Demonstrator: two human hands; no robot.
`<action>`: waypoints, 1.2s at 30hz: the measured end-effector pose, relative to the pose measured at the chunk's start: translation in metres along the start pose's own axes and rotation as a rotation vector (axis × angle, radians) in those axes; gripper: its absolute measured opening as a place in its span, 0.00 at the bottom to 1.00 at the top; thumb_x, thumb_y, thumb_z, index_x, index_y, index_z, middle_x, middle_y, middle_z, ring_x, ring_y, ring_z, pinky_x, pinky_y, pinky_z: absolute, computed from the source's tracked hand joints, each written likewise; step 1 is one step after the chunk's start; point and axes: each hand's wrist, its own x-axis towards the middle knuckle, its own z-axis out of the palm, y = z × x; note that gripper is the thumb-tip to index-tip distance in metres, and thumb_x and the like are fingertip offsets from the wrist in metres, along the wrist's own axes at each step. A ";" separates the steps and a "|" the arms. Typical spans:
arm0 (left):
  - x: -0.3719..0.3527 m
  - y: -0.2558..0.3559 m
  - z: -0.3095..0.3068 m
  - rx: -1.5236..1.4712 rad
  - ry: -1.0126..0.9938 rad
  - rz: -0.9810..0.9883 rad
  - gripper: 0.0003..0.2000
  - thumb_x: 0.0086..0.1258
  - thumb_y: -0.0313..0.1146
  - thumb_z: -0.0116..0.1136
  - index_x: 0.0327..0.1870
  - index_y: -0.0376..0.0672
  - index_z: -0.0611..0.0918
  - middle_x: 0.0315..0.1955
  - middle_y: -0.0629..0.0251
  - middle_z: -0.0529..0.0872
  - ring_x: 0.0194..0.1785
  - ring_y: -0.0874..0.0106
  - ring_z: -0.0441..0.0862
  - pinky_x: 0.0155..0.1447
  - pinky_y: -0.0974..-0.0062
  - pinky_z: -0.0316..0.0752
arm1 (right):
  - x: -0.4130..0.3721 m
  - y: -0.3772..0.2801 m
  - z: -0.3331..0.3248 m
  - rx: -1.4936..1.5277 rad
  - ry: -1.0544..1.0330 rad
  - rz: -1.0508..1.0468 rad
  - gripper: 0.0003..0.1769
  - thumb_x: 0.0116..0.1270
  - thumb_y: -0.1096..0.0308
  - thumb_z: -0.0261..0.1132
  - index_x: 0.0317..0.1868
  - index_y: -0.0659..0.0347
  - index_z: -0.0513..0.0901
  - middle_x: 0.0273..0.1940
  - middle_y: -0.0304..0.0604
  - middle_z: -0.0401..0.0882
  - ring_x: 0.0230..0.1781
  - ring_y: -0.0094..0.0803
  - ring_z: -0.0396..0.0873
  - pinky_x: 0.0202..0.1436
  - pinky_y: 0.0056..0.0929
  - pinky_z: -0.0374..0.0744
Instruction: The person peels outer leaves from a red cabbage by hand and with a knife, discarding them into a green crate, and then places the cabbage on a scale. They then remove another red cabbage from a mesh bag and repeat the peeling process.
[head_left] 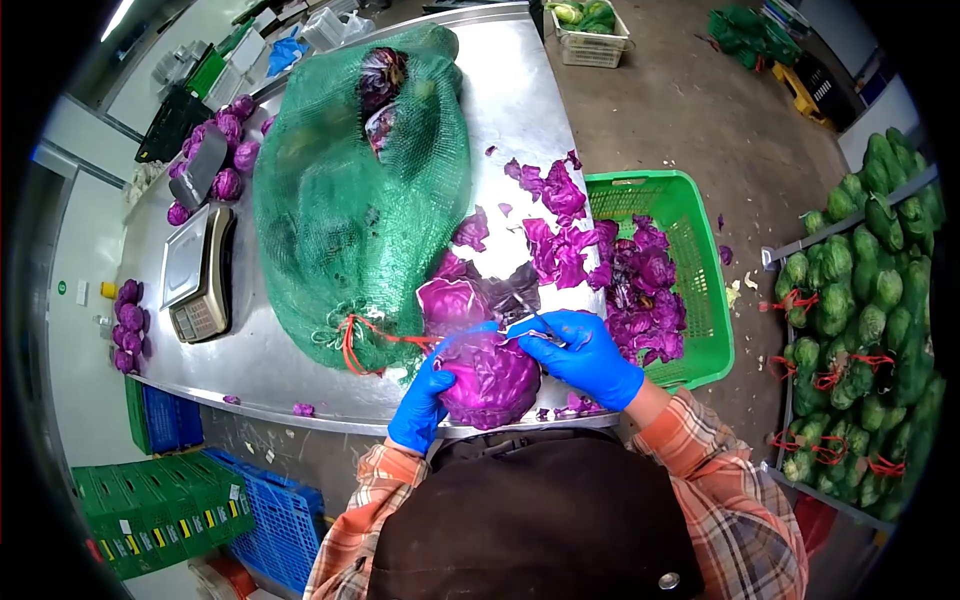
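A purple red cabbage (490, 385) is held at the front edge of the steel table, close to my body. My left hand (424, 402), in a blue glove, is closed round its left side. My right hand (588, 358), also gloved, pinches at a leaf edge on the cabbage's upper right; the fingertips are partly hidden. Just beyond lie a large loose cabbage leaf (452, 303) and darker leaf pieces. A green mesh sack (350, 220) with cabbages inside lies to the left, its mouth by a red tie (352, 345).
Torn leaves (560, 255) lie on the steel table (505, 80). A green basket (712, 290) of leaves stands right of it. A scale (200, 275) and more cabbages (228, 130) are at left. Stacked green vegetables (855, 260) fill a rack at far right.
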 end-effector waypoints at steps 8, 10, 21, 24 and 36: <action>-0.002 0.019 0.000 0.166 -0.034 0.101 0.42 0.51 0.49 0.70 0.67 0.36 0.69 0.63 0.57 0.74 0.66 0.65 0.72 0.71 0.65 0.65 | 0.002 -0.040 -0.052 -0.152 0.305 -0.010 0.27 0.69 0.69 0.64 0.67 0.61 0.68 0.52 0.42 0.79 0.24 0.16 0.76 0.24 0.18 0.74; -0.005 0.020 0.000 0.201 -0.010 0.101 0.43 0.49 0.46 0.72 0.67 0.38 0.69 0.64 0.57 0.73 0.66 0.65 0.71 0.72 0.65 0.63 | 0.002 -0.025 -0.048 -0.370 0.167 -0.020 0.33 0.69 0.66 0.63 0.72 0.57 0.61 0.54 0.42 0.77 0.24 0.16 0.75 0.26 0.19 0.75; 0.010 -0.023 -0.010 0.397 -0.093 0.071 0.46 0.48 0.30 0.75 0.72 0.40 0.63 0.71 0.60 0.65 0.73 0.66 0.61 0.76 0.65 0.54 | -0.030 0.079 -0.010 0.132 -0.055 0.503 0.26 0.63 0.62 0.69 0.61 0.55 0.75 0.50 0.39 0.78 0.25 0.19 0.74 0.19 0.16 0.75; -0.001 -0.020 -0.005 0.402 -0.139 -0.017 0.48 0.47 0.29 0.76 0.73 0.41 0.61 0.72 0.60 0.63 0.75 0.67 0.58 0.77 0.65 0.52 | -0.034 0.077 -0.011 0.174 -0.077 0.541 0.27 0.63 0.65 0.70 0.62 0.57 0.74 0.55 0.41 0.76 0.28 0.19 0.74 0.22 0.17 0.76; -0.008 -0.019 -0.003 0.313 -0.110 -0.077 0.50 0.48 0.29 0.77 0.75 0.44 0.58 0.72 0.62 0.62 0.74 0.67 0.59 0.76 0.65 0.54 | -0.033 0.051 -0.007 0.195 -0.038 0.601 0.23 0.61 0.66 0.71 0.57 0.58 0.78 0.38 0.34 0.73 0.36 0.21 0.74 0.41 0.23 0.78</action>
